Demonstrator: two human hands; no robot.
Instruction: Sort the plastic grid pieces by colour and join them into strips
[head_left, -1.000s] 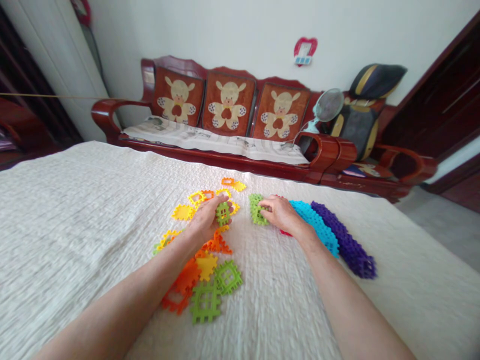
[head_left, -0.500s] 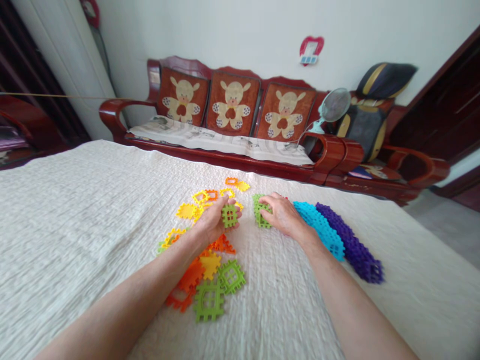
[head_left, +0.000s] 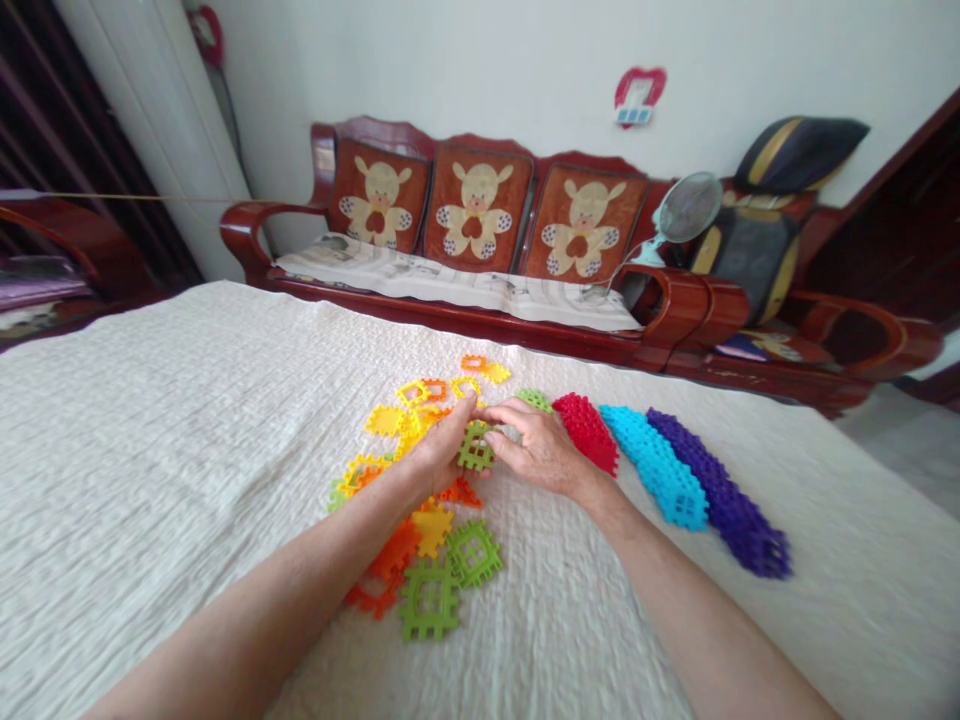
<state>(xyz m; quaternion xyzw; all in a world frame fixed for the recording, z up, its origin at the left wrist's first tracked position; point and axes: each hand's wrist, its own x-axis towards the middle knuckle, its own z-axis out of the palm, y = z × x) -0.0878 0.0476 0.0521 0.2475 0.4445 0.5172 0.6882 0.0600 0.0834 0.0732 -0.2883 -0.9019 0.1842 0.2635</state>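
One green piece (head_left: pixel 477 450) is gripped in the left hand (head_left: pixel 442 442), cupped and stretched forward; the right hand (head_left: pixel 536 447) bends inward to meet it, thumb against the piece, though whether it pinches I can't tell. Two green squares (head_left: pixel 431 603) lie this side of the left hand. Just past the right hand, where it was half a second ago, is one green stack (head_left: pixel 535 398); to its right, one red row (head_left: pixel 589 432), one blue row (head_left: pixel 654 465), one purple row (head_left: pixel 720 495).

Both hands (head_left: pixel 445 440) (head_left: pixel 538 446) and forearms (head_left: pixel 300 570) (head_left: pixel 675 565) are bare.
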